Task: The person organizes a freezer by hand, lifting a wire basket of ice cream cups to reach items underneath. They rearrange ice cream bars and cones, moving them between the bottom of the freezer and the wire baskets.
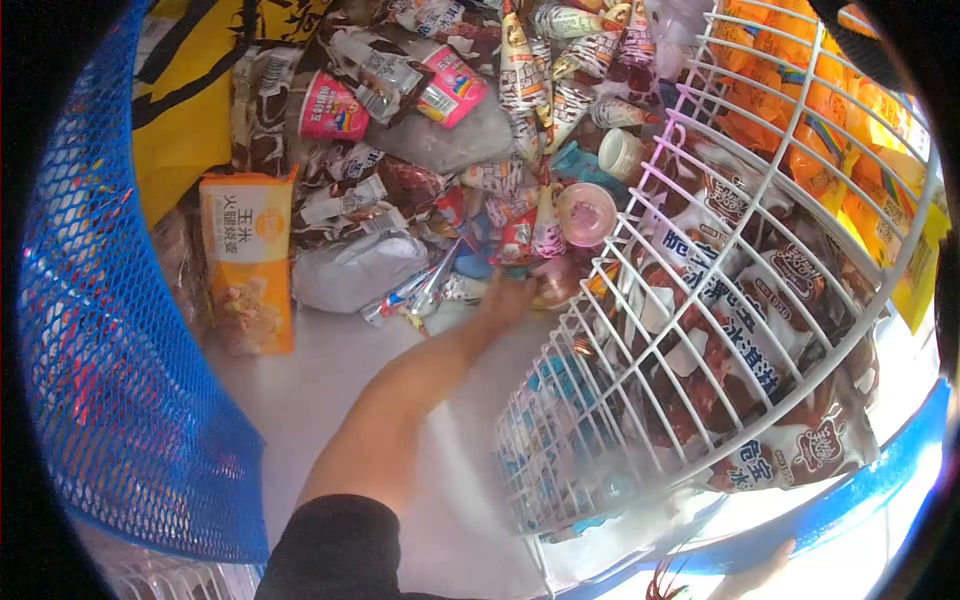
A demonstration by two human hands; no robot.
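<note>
My left hand (510, 298) reaches deep into a freezer chest, down to a heap of wrapped ice creams. Its fingers are partly hidden and blurred, so what they hold, if anything, does not show. Just above it are a red wrapper (515, 240) and an ice cream cone (548, 228). A clear cup with a pink lid (587, 214) lies close by on the right, and a blue-and-silver wrapped cone (415, 290) on the left. At the bottom right, part of my right hand (765, 577) shows by the freezer's blue rim (800, 535); its fingers are mostly out of sight.
A white wire basket (640, 370) with brown ice cream bags (720, 310) and orange packs (800, 110) rises on the right. On the left hangs a blue mesh basket (120, 330). A yellow-orange box (246, 265) stands beside it. Pink cups (333, 108) lie farther back.
</note>
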